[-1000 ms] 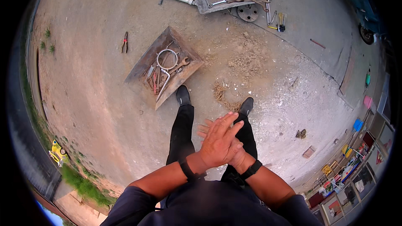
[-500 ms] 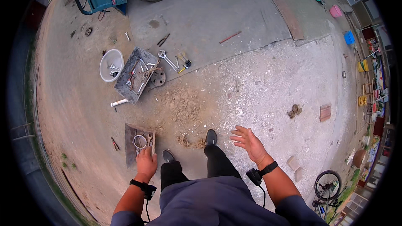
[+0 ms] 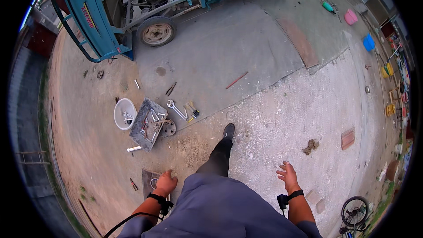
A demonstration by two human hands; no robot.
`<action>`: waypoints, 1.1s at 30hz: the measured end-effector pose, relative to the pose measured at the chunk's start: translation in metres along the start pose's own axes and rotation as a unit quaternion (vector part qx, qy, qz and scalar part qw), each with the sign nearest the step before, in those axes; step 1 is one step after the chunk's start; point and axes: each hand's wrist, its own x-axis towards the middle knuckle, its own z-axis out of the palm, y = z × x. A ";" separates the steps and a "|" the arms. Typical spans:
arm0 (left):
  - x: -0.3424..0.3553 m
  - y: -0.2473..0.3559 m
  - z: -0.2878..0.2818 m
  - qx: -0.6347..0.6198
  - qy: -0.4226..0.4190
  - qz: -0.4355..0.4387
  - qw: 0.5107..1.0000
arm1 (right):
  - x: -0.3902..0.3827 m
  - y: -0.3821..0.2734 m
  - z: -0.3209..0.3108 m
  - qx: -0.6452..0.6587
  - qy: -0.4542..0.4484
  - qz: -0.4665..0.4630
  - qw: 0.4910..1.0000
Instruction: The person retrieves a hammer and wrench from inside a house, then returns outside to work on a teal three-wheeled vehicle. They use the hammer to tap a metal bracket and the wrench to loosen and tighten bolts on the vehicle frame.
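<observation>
My left hand (image 3: 166, 181) is held out low in the picture, fingers loose and apart, over the view of a metal tray (image 3: 146, 177) with a ring and tools, partly hidden. My right hand (image 3: 288, 175) hangs in the air at the right, fingers spread and holding nothing. One dark shoe (image 3: 228, 130) is stepped forward on the pale ground. Farther ahead lie a grey metal tray of tools (image 3: 141, 134), a white basin with wrenches (image 3: 119, 114), a large adjustable wrench (image 3: 176, 109), pliers (image 3: 171, 89) and a red bar (image 3: 236, 80).
A blue three-wheeled cart (image 3: 97, 20) with a wheel (image 3: 156, 32) spans the top. Loose soil (image 3: 189, 150) lies by the trays. At right are a pink bucket (image 3: 350, 16), a blue bucket (image 3: 369, 42), a brick (image 3: 347, 139), a bicycle (image 3: 354, 211) and clutter along a wall.
My clasped hands have separated and moved to either side. The view has swung forward, bringing the blue cart in, and my right foot has stepped ahead while the trays sit lower in view.
</observation>
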 end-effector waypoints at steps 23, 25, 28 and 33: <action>0.266 0.470 -0.216 -0.025 0.087 0.055 0.994 | 0.297 -0.434 -0.122 -0.005 0.011 0.018 1.000; 0.277 0.506 -0.225 -0.033 0.086 0.047 0.995 | 0.334 -0.489 -0.140 0.001 0.000 -0.012 1.000; 0.294 0.558 -0.245 -0.037 0.066 0.027 0.997 | 0.382 -0.566 -0.158 0.012 -0.002 -0.055 0.998; 0.346 0.634 -0.276 -0.028 0.054 0.037 0.997 | 0.447 -0.665 -0.160 0.036 0.005 -0.088 0.995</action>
